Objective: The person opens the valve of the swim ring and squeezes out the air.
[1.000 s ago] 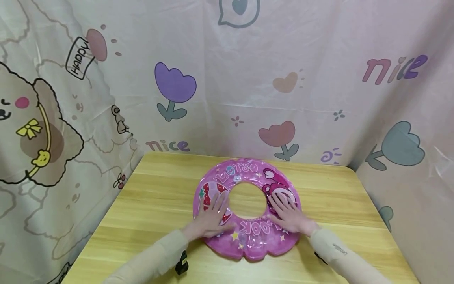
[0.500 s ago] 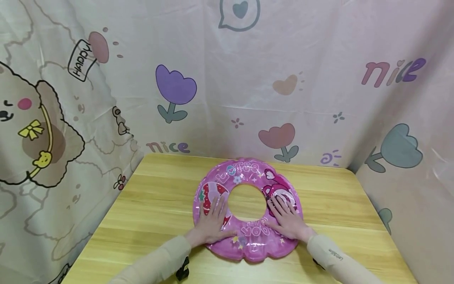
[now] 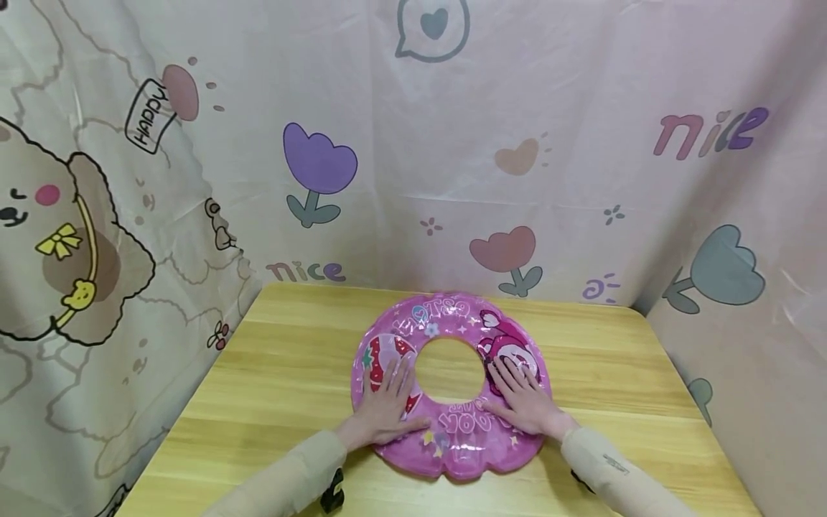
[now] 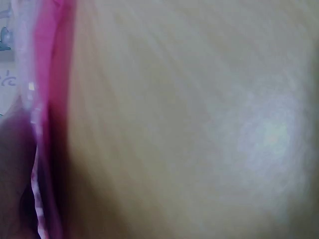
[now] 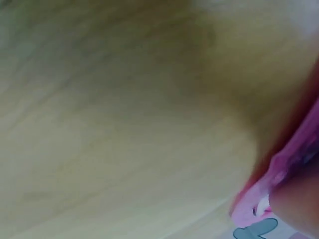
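Note:
A pink inflatable swim ring lies flat on the wooden table, printed with a strawberry, a bear and white lettering. On its left side rests my left hand, palm down with the fingers spread over the strawberry. My right hand lies palm down on the right side, fingers extended across the bear print. In the left wrist view the ring's edge runs down the left side beside the tabletop. The right wrist view catches another stretch of the ring's edge at lower right, partly covered by the hand.
Behind the table hangs a pale printed curtain with flowers, hearts and "nice" lettering. More printed cloth covers the left side and the right side. A black strap piece shows under the left sleeve.
Since one second ago the hands have shifted slightly on the ring, and its near-side lettering looks more squeezed. In the last half second both hands stay nearly still while the view tilts a little.

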`<state>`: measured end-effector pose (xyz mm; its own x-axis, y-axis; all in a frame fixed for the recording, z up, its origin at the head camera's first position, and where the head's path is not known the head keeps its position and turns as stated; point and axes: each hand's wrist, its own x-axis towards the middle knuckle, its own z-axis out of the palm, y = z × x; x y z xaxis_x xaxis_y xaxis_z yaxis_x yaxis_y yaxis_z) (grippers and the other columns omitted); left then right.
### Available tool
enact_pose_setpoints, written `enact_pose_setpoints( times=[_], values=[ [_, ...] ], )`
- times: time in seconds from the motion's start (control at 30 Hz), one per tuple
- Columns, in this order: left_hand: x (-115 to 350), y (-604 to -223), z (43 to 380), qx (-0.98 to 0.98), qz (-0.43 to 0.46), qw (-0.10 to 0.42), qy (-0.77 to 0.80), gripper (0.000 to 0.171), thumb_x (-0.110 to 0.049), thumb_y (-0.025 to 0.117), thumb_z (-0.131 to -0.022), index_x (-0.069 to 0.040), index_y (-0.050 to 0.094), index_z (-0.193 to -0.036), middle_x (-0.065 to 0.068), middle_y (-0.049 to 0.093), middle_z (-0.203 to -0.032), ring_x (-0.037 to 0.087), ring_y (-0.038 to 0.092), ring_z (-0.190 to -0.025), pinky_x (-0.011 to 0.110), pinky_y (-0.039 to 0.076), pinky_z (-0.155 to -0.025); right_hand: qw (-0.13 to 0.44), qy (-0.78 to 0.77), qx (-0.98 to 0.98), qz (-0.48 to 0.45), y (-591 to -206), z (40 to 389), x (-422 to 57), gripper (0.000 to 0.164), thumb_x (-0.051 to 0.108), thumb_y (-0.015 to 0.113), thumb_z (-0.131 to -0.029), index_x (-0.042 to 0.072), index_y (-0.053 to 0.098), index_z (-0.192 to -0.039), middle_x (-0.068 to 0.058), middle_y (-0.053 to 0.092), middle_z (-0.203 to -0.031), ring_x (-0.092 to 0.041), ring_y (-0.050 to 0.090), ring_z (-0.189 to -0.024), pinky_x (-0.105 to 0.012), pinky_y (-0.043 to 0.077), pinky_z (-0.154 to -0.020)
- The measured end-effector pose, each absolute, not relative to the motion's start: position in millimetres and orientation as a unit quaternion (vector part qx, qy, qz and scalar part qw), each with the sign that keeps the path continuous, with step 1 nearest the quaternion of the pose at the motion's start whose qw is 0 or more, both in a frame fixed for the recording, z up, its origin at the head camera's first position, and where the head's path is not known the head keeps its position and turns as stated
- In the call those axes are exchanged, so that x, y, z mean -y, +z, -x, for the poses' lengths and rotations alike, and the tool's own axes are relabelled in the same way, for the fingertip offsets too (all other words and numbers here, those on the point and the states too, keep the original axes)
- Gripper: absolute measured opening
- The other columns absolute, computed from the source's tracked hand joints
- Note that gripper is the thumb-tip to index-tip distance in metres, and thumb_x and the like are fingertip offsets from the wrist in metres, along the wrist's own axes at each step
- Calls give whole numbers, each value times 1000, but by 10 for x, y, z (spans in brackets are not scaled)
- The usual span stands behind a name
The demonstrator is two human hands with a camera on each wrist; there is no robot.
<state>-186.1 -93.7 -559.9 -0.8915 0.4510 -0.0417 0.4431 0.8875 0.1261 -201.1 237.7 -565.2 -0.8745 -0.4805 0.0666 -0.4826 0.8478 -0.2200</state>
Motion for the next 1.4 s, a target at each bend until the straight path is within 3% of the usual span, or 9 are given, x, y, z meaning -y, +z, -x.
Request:
enact_pose_setpoints(
  times=[0.27, 0.53, 0.9, 1.2, 1.4],
  values=[
    [905, -5494, 1784, -964, -253, 40, 66, 103, -80, 37, -92, -6, 17, -161, 15, 4, -171, 38, 5, -158, 80, 6, -116, -2, 140, 953, -268, -5585, 1934, -2335, 81, 55, 52, -100, 2, 29, -157, -23, 23, -166, -47, 20, -153, -65, 10, -124],
    [886, -5564, 1735, -962, -259, 49, 68, 101, -78, 40, -92, -7, 19, -161, 17, 7, -170, 38, 7, -158, 78, 8, -117, -3, 119, 959, -259, -5716, 1903, -2338, 80, 59, 47, -100, 7, 29, -159, -14, 19, -169, -40, 19, -155, -60, 12, -125],
    [882, -5602, 1753, -963, -263, 22, 57, 103, -80, 41, -90, -6, 22, -160, 17, 9, -170, 39, 10, -158, 81, 10, -115, 20, 134, 950, -280, -5672, 1880, -2310, 79, 55, 48, -101, 1, 30, -157, -23, 24, -165, -46, 22, -152, -63, 9, -125],
    [1013, -5386, 2164, -974, -222, 19, 40, 100, -80, 39, -91, -13, 16, -162, 12, 11, -171, 38, 11, -158, 76, 8, -119, -11, 137, 958, -251, -5554, 1978, -2355, 83, 54, 52, -99, 1, 26, -158, -24, 19, -167, -47, 17, -153, -67, 11, -123],
    [1200, -5374, 2408, -978, -203, 34, 18, 90, -75, 39, -94, -17, 23, -161, 9, 15, -171, 35, 15, -158, 70, 10, -123, -48, 109, 957, -263, -5438, 1982, -2379, 91, 61, 57, -94, 1, 29, -157, -24, 18, -167, -47, 15, -154, -67, 10, -124]
  ],
)
